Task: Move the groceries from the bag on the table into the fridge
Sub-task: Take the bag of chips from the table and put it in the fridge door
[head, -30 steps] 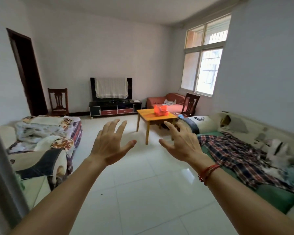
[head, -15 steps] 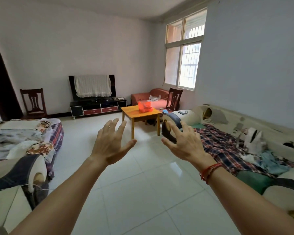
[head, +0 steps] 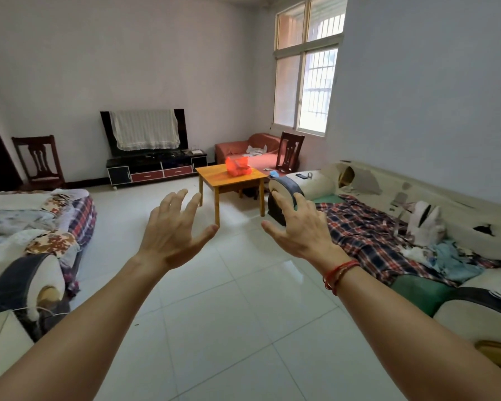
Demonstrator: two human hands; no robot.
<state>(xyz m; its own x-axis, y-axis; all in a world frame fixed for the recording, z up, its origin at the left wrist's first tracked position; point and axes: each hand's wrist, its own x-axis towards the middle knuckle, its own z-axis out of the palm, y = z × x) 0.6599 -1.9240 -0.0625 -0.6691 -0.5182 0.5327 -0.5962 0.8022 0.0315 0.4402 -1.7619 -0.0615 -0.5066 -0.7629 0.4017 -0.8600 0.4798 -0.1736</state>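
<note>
Both arms reach straight out in front of the person, over the floor. The left hand (head: 171, 235) is held up with its back to the camera. Its fingers are spread wide and almost straight, the thumb sticks out to the side, and it holds nothing. The right hand (head: 300, 233) is held the same way, fingers spread and a little bent, and it holds nothing too. The two hands are apart, with a gap between the thumbs. A red string bracelet (head: 340, 272) goes round the right wrist.

The orange plastic bag (head: 237, 166) is far away from the hands, across the room. It sits on the small wooden table (head: 214, 175), close to the back corner of the table top. It looks crumpled, and you cannot tell what is inside it.

The floor (head: 229, 314) is made of big shiny white tiles. A long cream sofa (head: 451, 209) runs along the right wall, with a checked blanket (head: 368, 235) spread on its seat. Another sofa (head: 48, 277) is on the left, piled with blankets (head: 26, 215). A tall window (head: 310, 73) lets in light at the far right. By the back wall stands a TV (head: 182, 125) with a white cloth (head: 145, 130) hung over it, on a low black stand (head: 156, 169). A small orange sofa (head: 261, 140) sits under the window. One dark wooden chair (head: 38, 160) stands at the far left, and another chair (head: 291, 149) stands behind the table.
</note>
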